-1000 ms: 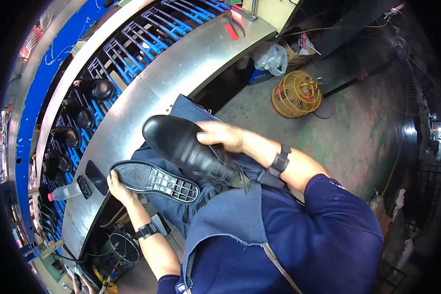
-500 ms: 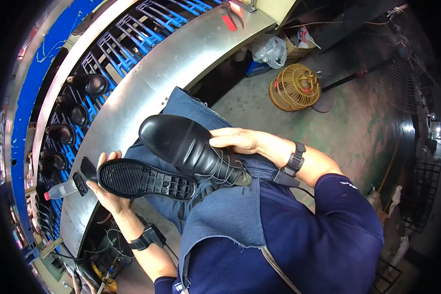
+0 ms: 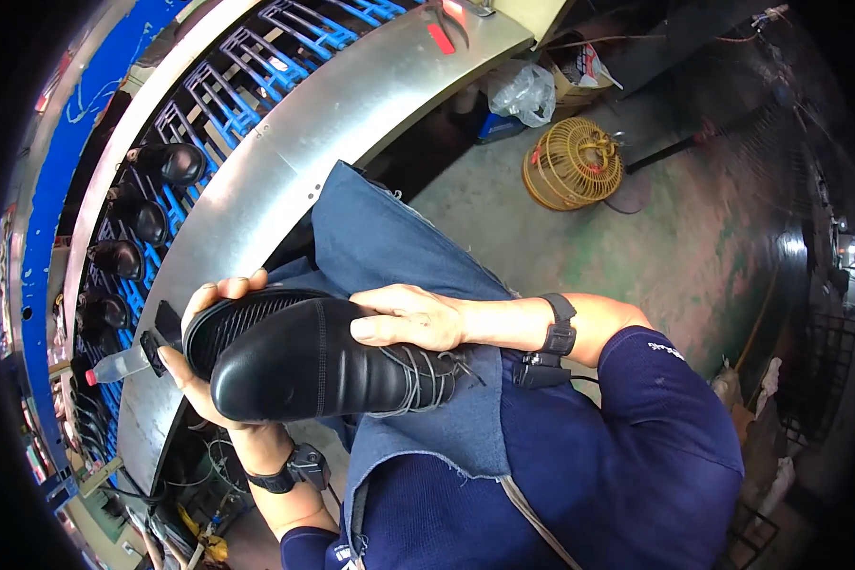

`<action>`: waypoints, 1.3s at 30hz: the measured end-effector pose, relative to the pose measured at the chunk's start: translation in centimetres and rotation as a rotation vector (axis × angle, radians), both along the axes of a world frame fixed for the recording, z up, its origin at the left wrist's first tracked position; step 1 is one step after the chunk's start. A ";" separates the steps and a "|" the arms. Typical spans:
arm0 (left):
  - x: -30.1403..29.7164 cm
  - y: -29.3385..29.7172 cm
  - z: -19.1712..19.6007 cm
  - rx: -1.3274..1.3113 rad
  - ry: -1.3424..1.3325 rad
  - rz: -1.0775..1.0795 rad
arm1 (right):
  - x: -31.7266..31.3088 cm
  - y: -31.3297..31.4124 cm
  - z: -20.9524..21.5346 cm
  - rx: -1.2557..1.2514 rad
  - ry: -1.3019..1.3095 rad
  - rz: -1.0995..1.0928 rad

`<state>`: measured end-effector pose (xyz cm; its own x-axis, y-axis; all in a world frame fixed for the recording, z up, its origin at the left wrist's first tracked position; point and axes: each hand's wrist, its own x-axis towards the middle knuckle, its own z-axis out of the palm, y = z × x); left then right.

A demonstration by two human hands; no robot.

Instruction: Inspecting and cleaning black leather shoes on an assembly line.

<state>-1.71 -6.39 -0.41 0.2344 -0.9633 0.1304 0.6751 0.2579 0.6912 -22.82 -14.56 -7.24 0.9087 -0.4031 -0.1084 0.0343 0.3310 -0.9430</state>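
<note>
A black rubber shoe sole [image 3: 211,334] rests in my left hand [image 3: 198,394], its ridged face turned up and the fingers wrapped round its edge. Over it lies a black leather lace-up shoe upper [image 3: 271,366], toe to the left, covering much of the sole; whether the two touch all along is hidden. My right hand [image 3: 413,318] grips the upper from above near its grey laces [image 3: 413,380]. Both pieces are above my lap, which a blue apron [image 3: 389,228] covers.
A curved metal bench [image 3: 256,180] runs along the left, with a clear bottle [image 3: 122,366], a black brush [image 3: 161,344] and a red-handled tool [image 3: 441,38] on it. Behind stands a blue-barred rack holding black shoes [image 3: 182,163]. A yellow wicker cage [image 3: 575,163] sits on the floor.
The upper has moved left and down, from beside the sole to over it, and its toe now points more to the left. My left hand has tilted the sole.
</note>
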 end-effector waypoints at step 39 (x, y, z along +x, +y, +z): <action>1.3 4.7 1.0 0.010 -0.515 0.069 | 1.0 2.2 1.3 0.066 -0.082 0.107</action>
